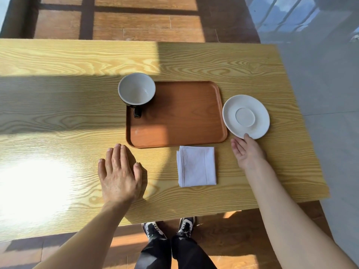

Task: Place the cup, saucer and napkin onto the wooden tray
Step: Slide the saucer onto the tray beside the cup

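Observation:
The wooden tray [186, 121] lies in the middle of the table. A cup [136, 88], white inside and dark outside, stands upright on the tray's far left corner with its handle pointing toward me. The white saucer [246, 116] sits on the table just right of the tray. A folded white napkin [197, 166] lies on the table in front of the tray's near edge. My right hand [247, 152] is at the saucer's near rim, thumb touching it, fingers apart and holding nothing. My left hand [119, 171] rests flat, palm down, near the tray's near left corner.
The light wooden table [58, 113] has its right edge close beyond the saucer and its near edge just in front of my arms. Bright sun glare covers its left part. My feet [169, 228] stand on a wooden floor under the near edge.

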